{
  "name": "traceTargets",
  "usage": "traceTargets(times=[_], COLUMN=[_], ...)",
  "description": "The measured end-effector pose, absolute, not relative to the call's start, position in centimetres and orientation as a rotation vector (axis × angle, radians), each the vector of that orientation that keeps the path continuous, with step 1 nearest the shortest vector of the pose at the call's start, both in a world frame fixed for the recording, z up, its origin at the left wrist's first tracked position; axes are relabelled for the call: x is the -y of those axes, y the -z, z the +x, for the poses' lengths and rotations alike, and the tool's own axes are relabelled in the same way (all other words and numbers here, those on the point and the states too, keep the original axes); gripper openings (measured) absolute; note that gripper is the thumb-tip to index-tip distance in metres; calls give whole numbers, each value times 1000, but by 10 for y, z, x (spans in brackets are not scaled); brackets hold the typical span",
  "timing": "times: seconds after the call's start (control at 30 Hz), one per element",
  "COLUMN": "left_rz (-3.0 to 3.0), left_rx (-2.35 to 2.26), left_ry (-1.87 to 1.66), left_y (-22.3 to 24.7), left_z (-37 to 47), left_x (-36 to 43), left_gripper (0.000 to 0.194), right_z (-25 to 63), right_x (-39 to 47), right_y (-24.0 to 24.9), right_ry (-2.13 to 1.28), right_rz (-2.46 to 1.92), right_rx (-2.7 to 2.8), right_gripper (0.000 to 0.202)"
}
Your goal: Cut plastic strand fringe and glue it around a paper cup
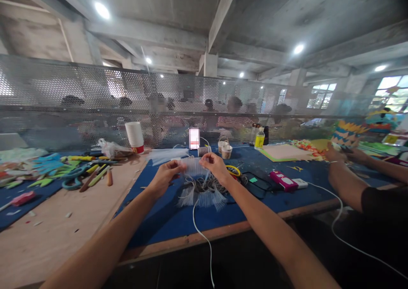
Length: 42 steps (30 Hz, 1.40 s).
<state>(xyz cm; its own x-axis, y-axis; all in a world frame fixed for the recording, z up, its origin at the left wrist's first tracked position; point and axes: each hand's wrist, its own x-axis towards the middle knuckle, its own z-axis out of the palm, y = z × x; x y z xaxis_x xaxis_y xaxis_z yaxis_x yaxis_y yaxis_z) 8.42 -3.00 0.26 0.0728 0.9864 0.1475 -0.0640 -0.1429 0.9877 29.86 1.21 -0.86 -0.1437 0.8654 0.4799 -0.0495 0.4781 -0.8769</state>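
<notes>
Stretched between my two hands is a translucent whitish strip (192, 166). My left hand (166, 176) pinches its left end, with the fingers closed. The fingers of my right hand (213, 165) are pressed together on its right end. Just below the strip, a tangle of grey cords (204, 184) lies on the blue mat (159, 221), with clear fringed pieces (212, 199) at its near side. Behind my hands stands a spool (204, 151), and more translucent sheet (164, 155) lies to the left of it.
Scissors (72, 178), wooden-handled tools (98, 175) and stacked paper cups (134, 137) are at the left. A magenta box (283, 181) with a white cable lies right of centre. Another person's hands (338, 155) work at the far right. A perforated screen (178, 89) stands behind.
</notes>
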Motion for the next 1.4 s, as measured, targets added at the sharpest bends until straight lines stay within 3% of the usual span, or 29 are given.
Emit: traceTargets(times=[1.4], left_rz=[1242], left_rx=[-928], left_ry=[-1309], left_y=[0], left_z=[83], left_x=[29], left_gripper=[35], right_z=[306], right_x=[-8], right_y=[1], right_ry=[-851], right_rz=[-803], right_rx=[1487], right_gripper=[33])
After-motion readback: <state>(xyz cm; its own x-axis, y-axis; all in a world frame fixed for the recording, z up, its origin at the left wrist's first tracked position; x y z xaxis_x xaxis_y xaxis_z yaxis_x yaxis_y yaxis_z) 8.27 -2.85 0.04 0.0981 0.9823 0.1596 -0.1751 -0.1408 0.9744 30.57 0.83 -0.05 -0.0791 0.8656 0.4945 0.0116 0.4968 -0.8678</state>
